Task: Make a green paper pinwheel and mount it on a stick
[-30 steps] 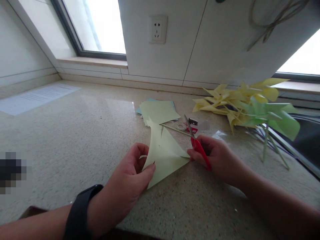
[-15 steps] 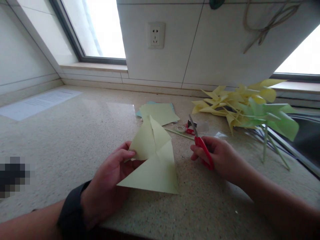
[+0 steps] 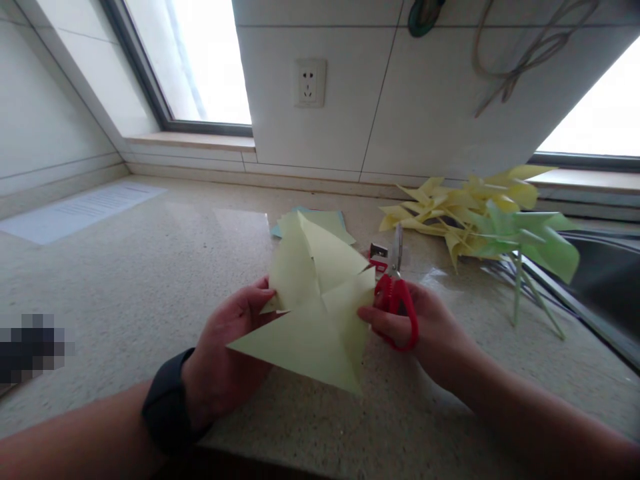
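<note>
A pale yellow-green sheet of paper, creased and slit in from its corners, is held up over the counter. My left hand pinches its left edge between thumb and fingers. On the other side, my right hand grips the paper's right edge with thumb and fingers. That same hand also keeps a pair of scissors with red handles, blades pointing up and away from me. Behind the paper lies a stack of paper squares, pale green over blue. A small red tape dispenser sits beside the scissors.
Yellow paper pinwheels and a green pinwheel lie at the right, near the dark sink. A printed white sheet rests at the far left. The counter meets a tiled wall with a socket.
My right hand has moved left with the scissors and taken hold of the paper's right edge. The paper is spread wider, and the view has tilted up slightly.
</note>
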{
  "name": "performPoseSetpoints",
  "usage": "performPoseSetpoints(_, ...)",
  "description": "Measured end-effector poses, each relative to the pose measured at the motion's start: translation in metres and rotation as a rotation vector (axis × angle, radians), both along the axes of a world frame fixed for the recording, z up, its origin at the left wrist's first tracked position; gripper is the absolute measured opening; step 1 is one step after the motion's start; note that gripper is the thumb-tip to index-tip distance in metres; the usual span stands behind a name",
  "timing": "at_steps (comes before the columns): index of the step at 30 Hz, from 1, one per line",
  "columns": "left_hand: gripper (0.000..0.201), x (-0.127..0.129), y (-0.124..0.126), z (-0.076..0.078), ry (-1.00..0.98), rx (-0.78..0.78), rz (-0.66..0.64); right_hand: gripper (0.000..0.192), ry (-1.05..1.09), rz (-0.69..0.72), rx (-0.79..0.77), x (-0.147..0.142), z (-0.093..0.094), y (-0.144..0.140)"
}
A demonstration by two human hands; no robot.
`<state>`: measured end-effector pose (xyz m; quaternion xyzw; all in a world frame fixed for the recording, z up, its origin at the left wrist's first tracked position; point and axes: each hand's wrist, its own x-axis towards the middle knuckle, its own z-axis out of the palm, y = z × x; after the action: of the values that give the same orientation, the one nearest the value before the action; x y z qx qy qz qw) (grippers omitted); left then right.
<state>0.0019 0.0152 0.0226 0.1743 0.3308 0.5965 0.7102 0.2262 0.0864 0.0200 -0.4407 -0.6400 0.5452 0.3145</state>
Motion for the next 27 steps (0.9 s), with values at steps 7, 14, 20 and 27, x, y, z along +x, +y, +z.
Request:
performPoseSetpoints(7, 0.055, 0.0, 0.0, -0.002, -0.157, -0.004, 0.067, 0.034, 0.128, -0.165, 0.019, 0.005, -0.004, 0.002)
performPoseSetpoints(14, 0.044, 0.015, -0.003, -0.014, 0.012, 0.141, -0.05, 0.033, 0.103, -0.193, 0.035, 0.005, -0.001, 0.001)
performPoseSetpoints(20, 0.043, 0.019, -0.003, -0.024, 0.158, 0.143, -0.153, 0.031, 0.103, -0.191, 0.048, 0.002, -0.004, 0.0)
performPoseSetpoints(27, 0.029, 0.013, -0.005, -0.033, 0.358, 0.12, -0.236, 0.032, 0.048, -0.139, 0.154, 0.001, -0.007, 0.002)
